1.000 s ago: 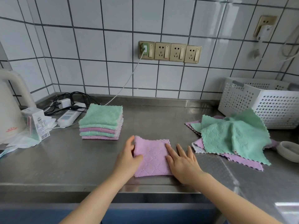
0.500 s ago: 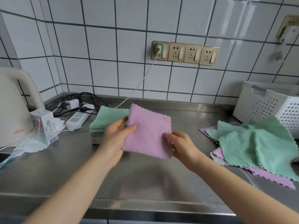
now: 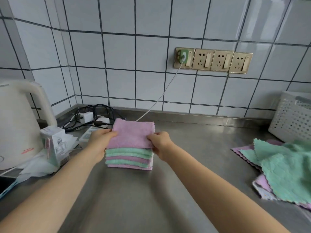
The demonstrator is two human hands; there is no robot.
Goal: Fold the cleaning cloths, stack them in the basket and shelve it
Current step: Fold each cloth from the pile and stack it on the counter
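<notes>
Both hands are pinching the folded pink cloth (image 3: 133,134), left hand (image 3: 99,140) and right hand (image 3: 159,142) at its side edges, lying flat atop the folded stack (image 3: 129,158). The basket (image 3: 292,121) is sitting at two o'clock, contents hidden.

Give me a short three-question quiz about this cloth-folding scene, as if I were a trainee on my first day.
1. True or false: the folded pink cloth held by the left hand and the right hand sits atop the stack of folded green and pink cloths.
2. Where is the white perforated plastic basket? A) on the steel counter, far right; B) on a shelf; C) beside the kettle.
3. Fill in: the pile of unfolded cloths at right shows mostly ____ cloth on top.

Key: 1 true; 2 A; 3 green.
</notes>
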